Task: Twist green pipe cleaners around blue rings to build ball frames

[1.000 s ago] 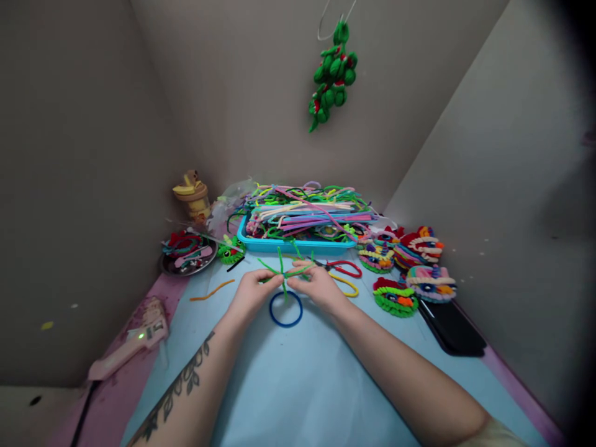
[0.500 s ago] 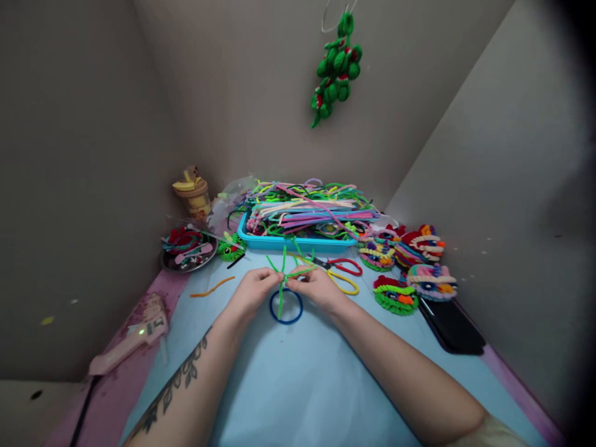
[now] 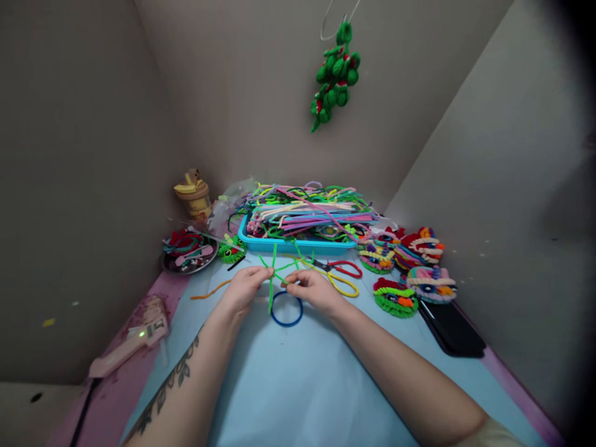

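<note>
Several green pipe cleaners (image 3: pixel 272 290) cross in a star shape between my hands, above the table. My left hand (image 3: pixel 249 284) pinches them near the crossing point. At the tip of one green arm on the right, my right hand (image 3: pixel 311 288) is closed in a pinch. Just below my fingers a dark blue ring (image 3: pixel 287 324) lies flat on the light blue cover. Scissors (image 3: pixel 342 277) with one red and one yellow handle lie beyond my right hand. An orange pipe cleaner (image 3: pixel 207 292) rests left of my left hand.
Behind, a blue tray (image 3: pixel 298 244) overflows with colourful pipe cleaners. On the right are several fuzzy bird-like pieces (image 3: pixel 395 298) and a black phone (image 3: pixel 451 329). To the left stand a metal bowl (image 3: pixel 186 270), a pink glue gun (image 3: pixel 130 347) and a yellow cup (image 3: pixel 194 195).
My left hand has shifted slightly left with the green star. My right hand has slid away from the centre to the end of one arm. The ring has stayed put.
</note>
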Demonstrator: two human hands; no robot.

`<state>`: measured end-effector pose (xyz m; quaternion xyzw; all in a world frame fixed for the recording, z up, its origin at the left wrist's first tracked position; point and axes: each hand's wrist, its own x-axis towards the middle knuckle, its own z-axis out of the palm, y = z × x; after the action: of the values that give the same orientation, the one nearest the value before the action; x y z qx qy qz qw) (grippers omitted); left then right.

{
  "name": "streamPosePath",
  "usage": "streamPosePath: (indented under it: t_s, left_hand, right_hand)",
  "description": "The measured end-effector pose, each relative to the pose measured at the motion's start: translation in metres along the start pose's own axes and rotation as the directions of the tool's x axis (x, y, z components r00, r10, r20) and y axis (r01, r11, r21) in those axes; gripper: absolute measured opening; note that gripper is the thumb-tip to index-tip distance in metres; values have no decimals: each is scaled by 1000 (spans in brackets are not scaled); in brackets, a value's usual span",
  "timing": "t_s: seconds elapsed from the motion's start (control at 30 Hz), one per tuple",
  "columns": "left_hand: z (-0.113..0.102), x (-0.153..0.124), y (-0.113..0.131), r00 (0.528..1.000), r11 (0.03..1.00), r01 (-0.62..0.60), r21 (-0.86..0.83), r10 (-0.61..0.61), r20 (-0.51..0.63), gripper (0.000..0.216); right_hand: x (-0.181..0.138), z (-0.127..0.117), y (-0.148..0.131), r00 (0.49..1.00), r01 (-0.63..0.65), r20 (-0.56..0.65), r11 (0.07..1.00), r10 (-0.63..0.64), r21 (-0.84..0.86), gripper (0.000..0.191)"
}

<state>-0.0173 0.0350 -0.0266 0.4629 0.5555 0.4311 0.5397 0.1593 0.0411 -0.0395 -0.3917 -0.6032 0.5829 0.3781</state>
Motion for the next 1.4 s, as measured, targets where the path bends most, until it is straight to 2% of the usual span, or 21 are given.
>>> streamPosePath:
  t_s: [0.2, 0.4, 0.57, 0.63, 0.7, 0.77, 0.83, 0.87, 0.9, 0.97, 1.03, 1.1, 1.17, 1.27, 1.33, 1.4]
  left_hand:
    - [-3, 3, -1, 997, 991, 73, -114, -72, 19, 26]
    - [-9, 8, -6, 996, 974, 85, -208, -78, 41, 26]
    - [-10, 7, -4, 998, 982, 70, -177, -69, 14, 28]
    - [-10, 6, 0, 999, 992, 38, -120, -41, -22, 28]
    - [-10, 4, 3, 999, 999, -29, -34, 28, -43, 29]
    - [-10, 2, 5, 994, 993, -107, 50, 109, -29, 31]
    - [-8, 1, 6, 989, 983, -144, 115, 144, 9, 34]
    - [-7, 0, 6, 990, 980, -139, 145, 137, 28, 35]
    - [-6, -1, 6, 991, 977, -128, 173, 122, 48, 34]
    - [-3, -3, 6, 992, 968, -108, 226, 91, 88, 34]
    - [0, -4, 5, 990, 962, -99, 255, 69, 123, 34]
    - [1, -5, 4, 988, 962, -87, 257, 49, 149, 34]
    - [2, -4, 4, 991, 970, -100, 222, 76, 113, 32]
    - [4, -2, 4, 976, 979, -165, 123, 180, -124, 42]
    - [6, -1, 4, 957, 986, -158, 61, 168, -236, 48]
    - [10, -2, 4, 980, 994, -105, 9, 105, -167, 43]
  right_hand:
    - [0, -1, 3, 999, 32, 15, 999, -33, 30, 12]
    - [0, -2, 3, 999, -33, 46, 990, 27, 137, 18]
    - [-1, -4, 3, 997, -1, 80, 994, -8, 113, 16]
    - [1, -7, 6, 994, -11, 110, 990, -4, 137, 25]
    - [4, -11, 9, 998, -10, 59, 980, -2, 200, 37]
    - [7, -17, 8, 994, 25, -111, 974, 1, 225, 38]
    - [6, -20, 3, 956, 83, -291, 990, -47, 114, 33]
    - [5, -21, -2, 937, 116, -332, 993, -110, -1, 32]
    - [3, -20, -7, 930, 151, -315, 978, -191, -146, 30]
    - [-2, -17, -17, 926, 215, -192, 872, -325, -440, 20]
    - [-5, -12, -24, 934, 230, -81, 762, -347, -605, 8]
    - [-7, -8, -26, 947, 219, -32, 717, -319, -661, 14]
    - [-7, -6, -26, 951, 194, -51, 715, -306, -672, 18]
    - [-6, -7, -24, 921, 158, -154, 706, -357, -690, 18]
    - [-7, -8, -24, 884, 143, -207, 664, -420, -734, 17]
    - [-9, -6, -23, 851, 127, -217, 589, -477, -798, 16]
